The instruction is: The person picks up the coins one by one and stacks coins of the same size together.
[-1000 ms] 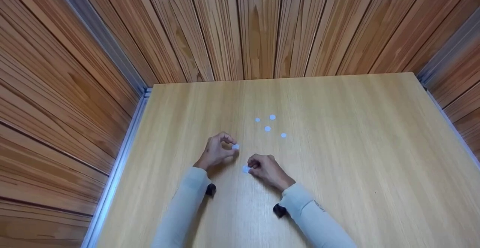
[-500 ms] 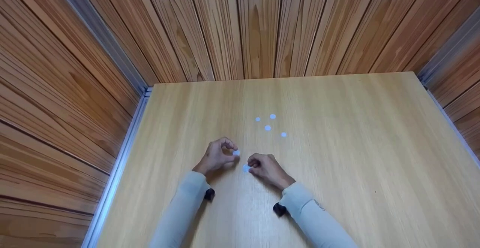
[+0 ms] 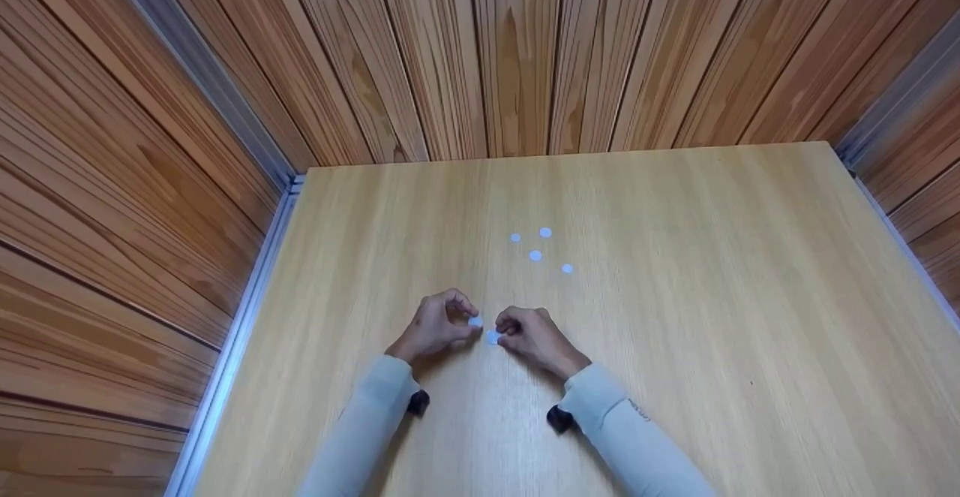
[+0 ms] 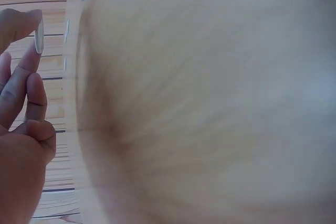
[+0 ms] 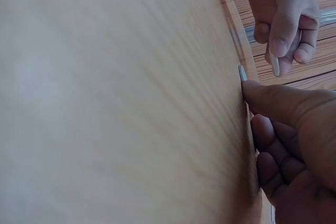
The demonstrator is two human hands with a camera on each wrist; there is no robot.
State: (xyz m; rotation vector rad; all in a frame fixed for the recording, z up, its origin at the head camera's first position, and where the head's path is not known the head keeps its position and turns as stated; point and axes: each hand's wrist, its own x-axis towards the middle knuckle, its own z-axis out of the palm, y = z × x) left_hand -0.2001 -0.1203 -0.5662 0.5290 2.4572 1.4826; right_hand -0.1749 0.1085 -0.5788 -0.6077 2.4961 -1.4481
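My left hand pinches a small white disc between thumb and fingers, just above the light wooden table. The left wrist view shows that disc edge-on at my fingertips. My right hand, fingers curled, holds a second white disc down against the table. In the right wrist view my thumb tip touches this disc, and the left hand's disc hangs close beside it. The two discs are almost touching.
Several more white discs lie loose on the table a little beyond the hands. Wood-panelled walls enclose the table at the back and both sides, with metal rails along the edges.
My left hand has carried its disc nearer and to the right, down close to the disc under the right hand. The right hand has stayed put.
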